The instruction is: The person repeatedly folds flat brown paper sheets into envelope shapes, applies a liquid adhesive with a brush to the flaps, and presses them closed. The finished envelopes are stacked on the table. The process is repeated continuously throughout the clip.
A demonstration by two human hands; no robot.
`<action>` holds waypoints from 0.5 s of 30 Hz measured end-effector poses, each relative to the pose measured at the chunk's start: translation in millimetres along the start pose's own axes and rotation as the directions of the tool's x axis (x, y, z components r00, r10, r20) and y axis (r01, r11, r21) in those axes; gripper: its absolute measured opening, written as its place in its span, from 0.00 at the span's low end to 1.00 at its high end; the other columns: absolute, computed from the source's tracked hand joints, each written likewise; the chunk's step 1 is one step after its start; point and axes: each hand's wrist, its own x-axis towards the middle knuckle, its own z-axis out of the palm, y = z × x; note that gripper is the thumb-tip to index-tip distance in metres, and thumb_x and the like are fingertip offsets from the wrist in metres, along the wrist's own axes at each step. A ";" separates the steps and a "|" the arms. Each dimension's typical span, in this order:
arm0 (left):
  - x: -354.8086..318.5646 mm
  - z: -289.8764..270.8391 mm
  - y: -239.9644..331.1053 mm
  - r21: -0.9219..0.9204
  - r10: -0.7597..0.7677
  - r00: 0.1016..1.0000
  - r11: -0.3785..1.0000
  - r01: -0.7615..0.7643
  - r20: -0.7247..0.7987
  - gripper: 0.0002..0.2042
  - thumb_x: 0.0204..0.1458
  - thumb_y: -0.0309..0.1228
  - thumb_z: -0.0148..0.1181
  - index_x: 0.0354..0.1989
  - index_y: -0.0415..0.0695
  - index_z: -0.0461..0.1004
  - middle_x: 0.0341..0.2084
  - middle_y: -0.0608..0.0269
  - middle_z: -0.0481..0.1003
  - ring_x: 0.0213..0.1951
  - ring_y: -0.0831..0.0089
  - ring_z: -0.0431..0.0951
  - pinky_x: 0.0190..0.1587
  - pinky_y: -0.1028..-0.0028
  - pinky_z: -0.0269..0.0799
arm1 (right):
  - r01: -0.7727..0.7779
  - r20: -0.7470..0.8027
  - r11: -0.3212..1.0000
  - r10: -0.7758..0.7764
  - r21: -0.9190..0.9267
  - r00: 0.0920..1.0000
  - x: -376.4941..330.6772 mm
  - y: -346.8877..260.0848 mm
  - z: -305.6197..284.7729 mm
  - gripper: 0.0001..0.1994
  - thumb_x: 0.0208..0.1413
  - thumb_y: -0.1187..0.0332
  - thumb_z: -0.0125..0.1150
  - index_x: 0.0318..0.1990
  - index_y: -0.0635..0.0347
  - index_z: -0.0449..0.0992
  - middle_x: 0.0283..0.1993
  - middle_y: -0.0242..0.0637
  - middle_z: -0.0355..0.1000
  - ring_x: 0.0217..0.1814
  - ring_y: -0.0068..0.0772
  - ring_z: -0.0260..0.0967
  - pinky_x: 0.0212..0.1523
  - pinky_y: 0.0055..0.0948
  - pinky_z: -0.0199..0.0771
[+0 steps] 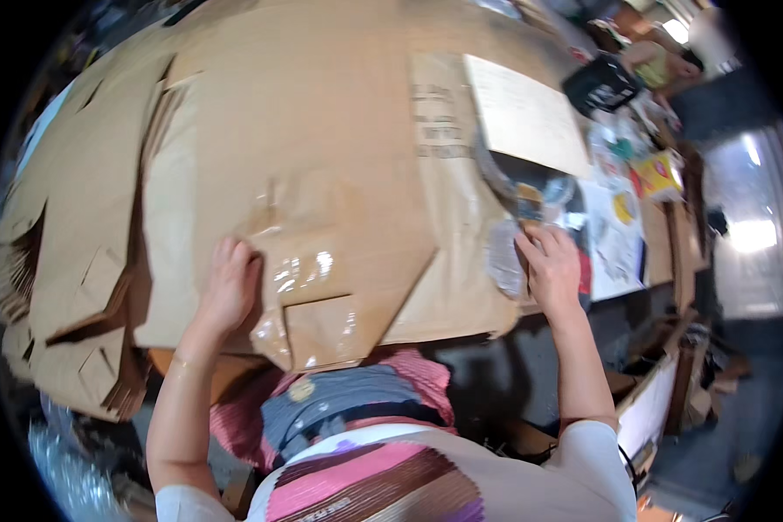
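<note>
My left hand (231, 285) rests with curled fingers on a flat brown cardboard piece (374, 252), beside its taped flap. Whatever lies under those fingertips is hidden. Glossy clear tape (309, 271) covers the flap near the table's front edge. Further right, my right hand (552, 266) has its fingers bent and drawn together at a small brown-and-blue object (529, 202), too blurred to name. Next to that hand lies a crumpled piece of clear plastic (505, 258). A shiny, round, clear item (559, 190) sits just beyond the fingers.
Stacked, slotted cardboard sheets (87, 217) fill the left side. A white sheet (526, 113) lies at the far right, with a yellow box (659, 176) and a black bag (600, 84) beyond. Clear plastic wrap (70, 470) is at lower left. Another person (652, 63) is far right.
</note>
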 end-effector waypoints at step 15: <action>18.6 -23.6 -9.0 0.218 0.194 0.981 0.958 -0.185 -0.021 0.03 0.36 0.20 0.59 0.23 0.38 0.73 0.21 0.58 0.73 0.27 0.52 0.74 0.29 0.57 0.70 | 0.352 0.087 0.876 -0.400 0.331 0.912 100.9 -106.7 103.7 0.06 0.44 0.75 0.56 0.32 0.65 0.75 0.34 0.44 0.72 0.37 0.45 0.71 0.35 0.37 0.73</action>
